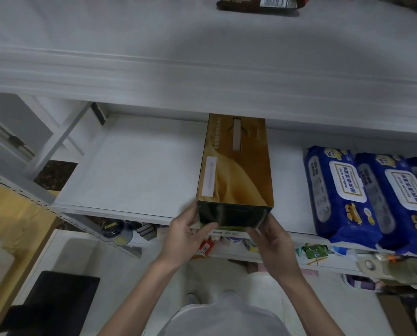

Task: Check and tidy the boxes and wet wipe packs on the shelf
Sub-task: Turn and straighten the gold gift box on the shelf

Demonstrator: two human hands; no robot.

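Closest in, the left hand [188,231] and the right hand [273,241] both grasp the near end of the gold box [234,170], the left thumb laid across its dark end face and the fingers of each hand curled round a lower corner. That box lies lengthwise on the white shelf [130,166], its near end at the front edge and its far end reaching back under the upper shelf [202,44]. To its right, apart from it, blue wet wipe packs [336,190] sit side by side, and farthest off a dark package [256,4] lies on the upper shelf.
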